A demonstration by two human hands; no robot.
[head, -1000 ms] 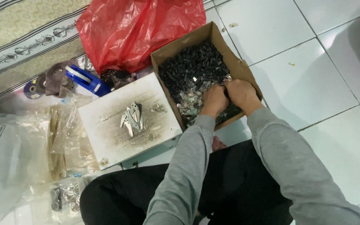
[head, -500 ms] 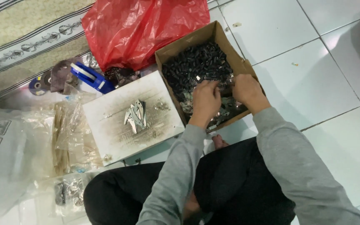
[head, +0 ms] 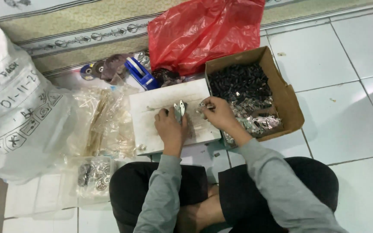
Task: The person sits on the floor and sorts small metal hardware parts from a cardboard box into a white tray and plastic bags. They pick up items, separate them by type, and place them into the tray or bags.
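— Why is that white board (head: 169,129) down on the floor right in front of the crossed legs?

— It looks like a work surface, kept near so both hands reach it without leaning. The cardboard box (head: 281,92) sits just to its right, touching its edge, so the right hand only has a short way from the heap of small metal clips (head: 242,92) to the board.

— And the hands?

— The left hand (head: 171,127) rests on the middle of the board, fingers curled narrow around a small bright metal piece (head: 180,108) standing up between them — probably pinned there to keep it steady. The right hand (head: 216,113) is at the board's right edge, fingertips pinched together on something tiny and shiny; I cannot tell exactly what.

— What does the piece look like?

— Silvery, thin, glinting, a little pointed at the top. It sits on the board, far side of the left hand. The clips in the box are darker at the far end, brighter near.

— The rest?

— A red plastic bag (head: 203,32) beyond the box, clear bags (head: 104,125) left of the board, a big white sack (head: 18,99) further left.
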